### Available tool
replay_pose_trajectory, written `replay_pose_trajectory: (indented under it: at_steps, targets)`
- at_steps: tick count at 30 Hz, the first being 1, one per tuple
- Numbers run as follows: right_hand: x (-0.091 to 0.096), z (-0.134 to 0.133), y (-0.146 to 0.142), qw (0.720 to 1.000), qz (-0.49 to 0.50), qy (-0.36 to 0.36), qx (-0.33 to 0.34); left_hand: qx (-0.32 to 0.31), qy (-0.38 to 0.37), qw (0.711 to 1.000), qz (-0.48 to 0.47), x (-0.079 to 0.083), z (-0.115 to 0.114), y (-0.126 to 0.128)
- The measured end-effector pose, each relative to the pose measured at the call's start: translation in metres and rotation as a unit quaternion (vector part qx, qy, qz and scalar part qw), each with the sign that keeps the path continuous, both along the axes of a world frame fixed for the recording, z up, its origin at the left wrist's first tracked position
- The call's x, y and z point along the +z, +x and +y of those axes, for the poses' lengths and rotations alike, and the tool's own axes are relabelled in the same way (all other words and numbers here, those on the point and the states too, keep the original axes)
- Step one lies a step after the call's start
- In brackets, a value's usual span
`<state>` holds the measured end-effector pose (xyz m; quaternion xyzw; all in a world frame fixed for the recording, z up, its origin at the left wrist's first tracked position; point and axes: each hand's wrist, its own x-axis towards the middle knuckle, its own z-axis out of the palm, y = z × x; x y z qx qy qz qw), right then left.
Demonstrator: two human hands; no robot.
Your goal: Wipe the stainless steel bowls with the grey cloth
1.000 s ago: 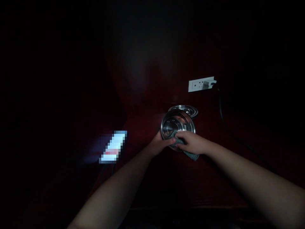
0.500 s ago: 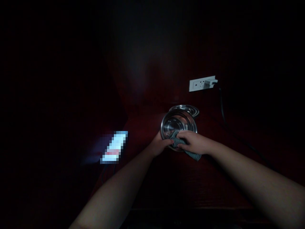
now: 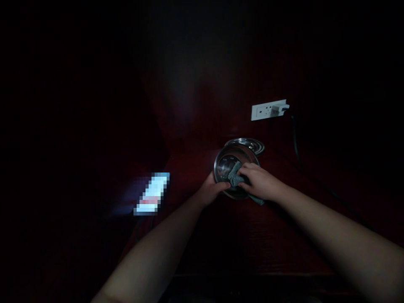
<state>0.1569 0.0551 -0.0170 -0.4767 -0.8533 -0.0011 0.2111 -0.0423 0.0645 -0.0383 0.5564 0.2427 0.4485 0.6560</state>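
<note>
**Step in hand: wiping the inside of the bowl.**

The steel bowl [image 3: 224, 165] sits just right of centre in the head view, above the dark red tabletop [image 3: 221, 240]. It is tilted so that its mouth faces the person.

- The left hand [image 3: 212, 191] is closed on the bowl's rim at about 8 o'clock, with the thumb laid over the edge.
- The right hand [image 3: 260, 183] enters from 4 o'clock and is closed on a grey cloth [image 3: 235, 179], pressing it against the inner wall. A tail of the cloth hangs out over the rim at 5 o'clock.
- The two hands are close together and meet only through the bowl.

**Surroundings**

- A second steel piece [image 3: 252, 145], either a lid or another bowl, lies just behind the bowl at 1 o'clock. The light is too low to tell which.
- A white wall socket [image 3: 261, 112] is further off at 1 o'clock. It carries a plug [image 3: 280, 109], and a dark cable [image 3: 295, 143] drops from it.
- A lit screen [image 3: 152, 193] lies well apart at 9 o'clock.

**Next move, as a judgement**

The far wall and the base of the bowl appear uncovered by the cloth. Reaching them calls for a steady grip on the rim from the left hand while the cloth sweeps round, or for the bowl to be turned under a fixed cloth. Thin, slick steel can slip, so the pressure should be kept moderate.
</note>
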Motion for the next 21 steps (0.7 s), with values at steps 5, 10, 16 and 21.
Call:
replay_pose_trajectory:
  at_steps: [5,10,16,21]
  targets:
    - [0.0021,-0.0015,0.0010,0.997,-0.012,-0.056,0.048,-0.008,-0.011,1.000,-0.002,0.0017,-0.0009,0.0016]
    - [0.0017,-0.0026,-0.0012,0.988,0.040,-0.112,0.104,-0.006,-0.005,1.000,0.001,0.0019,-0.0027,0.0027]
    - [-0.0020,-0.0031,-0.0034,0.964,0.110,-0.179,0.163,-0.036,0.025,0.999,0.002,0.0051,-0.0052,0.0017]
    - [-0.0002,-0.0055,-0.0046,0.962,0.123,-0.176,0.171,-0.032,0.020,0.999,0.006,0.0067,-0.0065,0.0009]
